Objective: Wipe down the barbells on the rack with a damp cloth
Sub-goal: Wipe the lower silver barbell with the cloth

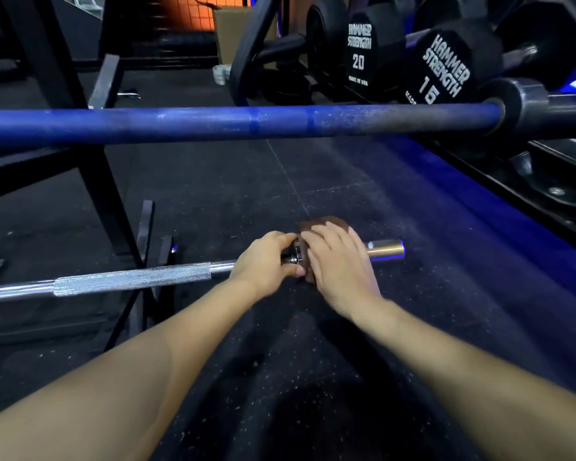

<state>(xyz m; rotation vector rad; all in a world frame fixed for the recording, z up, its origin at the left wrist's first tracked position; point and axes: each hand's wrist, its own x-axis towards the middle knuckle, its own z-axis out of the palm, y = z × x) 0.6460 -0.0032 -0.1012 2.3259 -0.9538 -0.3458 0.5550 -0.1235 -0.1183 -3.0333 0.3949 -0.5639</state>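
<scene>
A chrome barbell [132, 277] lies low across the view, its knurled shaft to the left and its short sleeve end [385, 249] to the right. My left hand [267, 259] grips the shaft just before the collar. My right hand [338, 261] holds a brown cloth [313, 225] wrapped over the collar and the inner part of the sleeve. A blue barbell [233, 123] runs across higher up, dusty and scuffed, with its dark sleeve [526, 106] at the right.
Black rack uprights and feet [90, 181] stand at the left. Hammer Strength dumbbells [441, 66] marked 20 and 15 sit on a rack at the upper right. Speckled black rubber flooring [263, 201] lies beneath. A cardboard box [228, 31] stands at the back.
</scene>
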